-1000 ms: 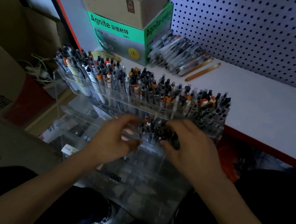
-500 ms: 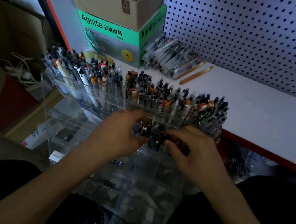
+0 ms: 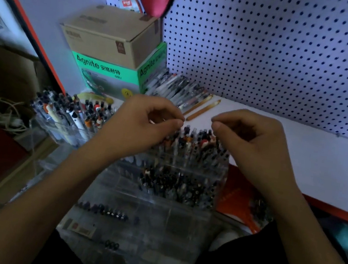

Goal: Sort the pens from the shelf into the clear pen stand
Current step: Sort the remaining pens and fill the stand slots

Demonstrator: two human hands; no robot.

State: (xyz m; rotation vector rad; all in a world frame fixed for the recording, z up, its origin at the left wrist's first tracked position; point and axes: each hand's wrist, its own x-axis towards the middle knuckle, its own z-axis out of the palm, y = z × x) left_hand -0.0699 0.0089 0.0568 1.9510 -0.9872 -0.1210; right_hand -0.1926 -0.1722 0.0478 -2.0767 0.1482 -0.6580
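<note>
White pegboard (image 3: 281, 57) behind white shelf (image 3: 311, 157); dim light. Loose pens (image 3: 175, 86) lie piled on shelf beside green box (image 3: 109, 72), w/ brown carton (image 3: 111, 34) stacked on top. Clear pen stand (image 3: 157, 208) sits in front of shelf edge, rear rows packed w/ upright pens. L hand (image 3: 137, 126) and R hand (image 3: 251, 139) hover above back row, both w/ fingers curled, thumb meeting fingertips (whether anything is pinched: cannot tell).

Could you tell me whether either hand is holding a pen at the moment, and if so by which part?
Neither seems to. The left hand and right hand hover above the clear pen stand, fingers curled, thumb meeting fingertips, with no pen visible between them.
</note>
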